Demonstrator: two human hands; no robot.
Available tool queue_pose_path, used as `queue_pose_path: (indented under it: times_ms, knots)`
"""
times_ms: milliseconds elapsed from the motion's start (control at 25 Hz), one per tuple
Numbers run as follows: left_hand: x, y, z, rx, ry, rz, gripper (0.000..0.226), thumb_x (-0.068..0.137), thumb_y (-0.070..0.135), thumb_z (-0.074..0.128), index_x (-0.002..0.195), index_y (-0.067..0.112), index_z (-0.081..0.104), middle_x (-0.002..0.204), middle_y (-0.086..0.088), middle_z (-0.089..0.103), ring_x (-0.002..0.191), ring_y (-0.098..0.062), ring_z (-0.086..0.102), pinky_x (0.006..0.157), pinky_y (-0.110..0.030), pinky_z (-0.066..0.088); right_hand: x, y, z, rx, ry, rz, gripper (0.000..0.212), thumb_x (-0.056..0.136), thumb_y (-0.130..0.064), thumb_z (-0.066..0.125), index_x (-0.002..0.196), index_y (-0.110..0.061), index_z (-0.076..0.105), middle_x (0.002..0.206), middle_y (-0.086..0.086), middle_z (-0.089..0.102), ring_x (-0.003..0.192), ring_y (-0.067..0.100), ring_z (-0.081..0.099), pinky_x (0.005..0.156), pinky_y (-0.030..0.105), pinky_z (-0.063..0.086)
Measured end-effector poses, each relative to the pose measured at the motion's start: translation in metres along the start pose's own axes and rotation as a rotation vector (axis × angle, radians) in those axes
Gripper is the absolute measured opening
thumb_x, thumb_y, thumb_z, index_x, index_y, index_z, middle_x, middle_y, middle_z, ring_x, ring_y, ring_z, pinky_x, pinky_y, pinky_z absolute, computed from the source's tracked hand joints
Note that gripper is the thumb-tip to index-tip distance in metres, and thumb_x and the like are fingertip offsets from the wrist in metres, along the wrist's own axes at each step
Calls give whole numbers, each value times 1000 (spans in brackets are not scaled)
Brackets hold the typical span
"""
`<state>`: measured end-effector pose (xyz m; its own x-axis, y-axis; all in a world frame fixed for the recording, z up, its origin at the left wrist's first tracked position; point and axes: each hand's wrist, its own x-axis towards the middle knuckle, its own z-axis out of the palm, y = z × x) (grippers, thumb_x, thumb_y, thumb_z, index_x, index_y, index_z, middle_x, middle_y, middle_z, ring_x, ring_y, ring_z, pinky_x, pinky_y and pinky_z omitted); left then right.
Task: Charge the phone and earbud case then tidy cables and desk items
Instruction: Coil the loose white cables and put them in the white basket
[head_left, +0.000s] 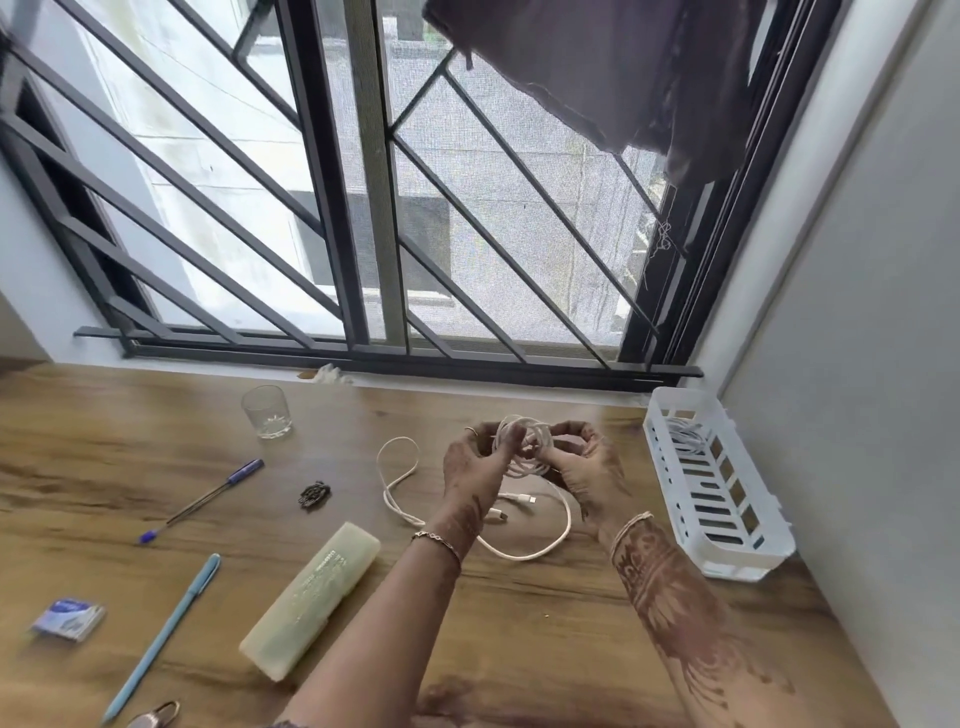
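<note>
I see my left hand (475, 460) and right hand (584, 462) pinching a coiled cable (524, 441) above the surface (519, 649). The basket (743, 556) at 3 o'clock hugs the edge, with open wood at 6.

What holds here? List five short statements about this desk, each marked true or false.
1. The left hand and right hand both hold a coiled white cable. True.
2. The white basket is empty. False: a second cable lies in it.
3. The glass lies on its side. False: it stands upright.
4. A dark pen and a light blue pen lie on the desk. True.
5. The pale green case sits in the basket. False: it lies on the desk.
</note>
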<state>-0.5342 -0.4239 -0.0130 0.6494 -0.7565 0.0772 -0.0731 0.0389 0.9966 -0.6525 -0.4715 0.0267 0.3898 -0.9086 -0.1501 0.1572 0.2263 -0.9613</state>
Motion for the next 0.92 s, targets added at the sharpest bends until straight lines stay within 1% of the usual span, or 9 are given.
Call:
queue_pose_path:
  times_ms: [160, 280, 360, 440, 520, 600, 640, 800, 920]
  knots:
    - [-3, 0, 1, -52, -36, -37, 42, 67, 50, 76, 90, 16, 68, 78, -4, 73, 68, -12, 66, 67, -32, 54, -1, 2, -4, -22, -32, -22, 27, 78, 1, 73, 95, -12, 58, 64, -1, 71, 60, 13, 66, 60, 26, 54]
    - [-6, 7, 0, -70, -124, -60, 22, 79, 36, 73, 87, 17, 66, 69, 4, 68, 60, -3, 61, 63, -26, 49, -3, 0, -6, -58, -43, -67, 18, 83, -6, 70, 94, -15, 60, 61, -8, 70, 56, 3, 61, 54, 15, 47]
    - [-6, 9, -2, -60, -166, -61, 25, 76, 43, 74, 85, 20, 67, 72, 3, 69, 64, -7, 61, 68, -33, 52, -6, -3, -8, -66, -39, -72, 19, 84, -5, 70, 99, -12, 60, 64, -8, 69, 52, -2, 59, 49, 10, 43]
    - [-5, 10, -3, -69, -190, -64, 30, 71, 47, 75, 84, 22, 68, 77, -3, 69, 69, -15, 62, 77, -41, 55, -8, -5, -11, -30, -48, -44, 23, 85, -3, 68, 104, -10, 58, 73, -1, 68, 51, -3, 59, 46, 10, 42]
    - [-5, 13, -3, -91, -216, -81, 17, 78, 35, 74, 87, 22, 68, 84, -9, 70, 75, -20, 64, 84, -47, 55, -13, -7, -11, 10, -64, -7, 19, 87, -2, 65, 101, -12, 57, 78, 3, 67, 52, 1, 60, 43, 10, 41]
    - [-6, 17, -2, -111, -250, -93, 9, 83, 27, 70, 89, 22, 68, 89, -11, 70, 80, -23, 65, 87, -49, 54, -14, -7, -13, 66, -58, 30, 15, 88, -3, 63, 95, -15, 57, 75, 0, 68, 56, 6, 60, 43, 13, 41]
    - [-5, 18, -1, -113, -262, -96, 12, 82, 29, 71, 90, 21, 68, 89, -11, 71, 80, -23, 65, 86, -50, 55, -15, -7, -15, 88, -56, 42, 14, 88, -5, 63, 94, -17, 58, 77, 0, 69, 57, 7, 60, 44, 16, 41]
    - [-7, 21, 7, -97, -289, -155, 50, 67, 54, 76, 97, 15, 70, 80, -4, 73, 70, -19, 68, 81, -57, 54, -15, -7, -32, 36, -149, 54, 28, 84, -10, 69, 104, -27, 61, 91, 3, 71, 73, 12, 58, 61, 25, 34]
    - [-8, 19, 17, -97, -290, -227, 45, 72, 53, 72, 98, 16, 69, 75, 2, 74, 67, -20, 72, 74, -59, 52, -18, -12, -44, -35, -204, -13, 49, 75, 6, 73, 113, -22, 58, 88, 6, 72, 78, 16, 63, 66, 24, 46]
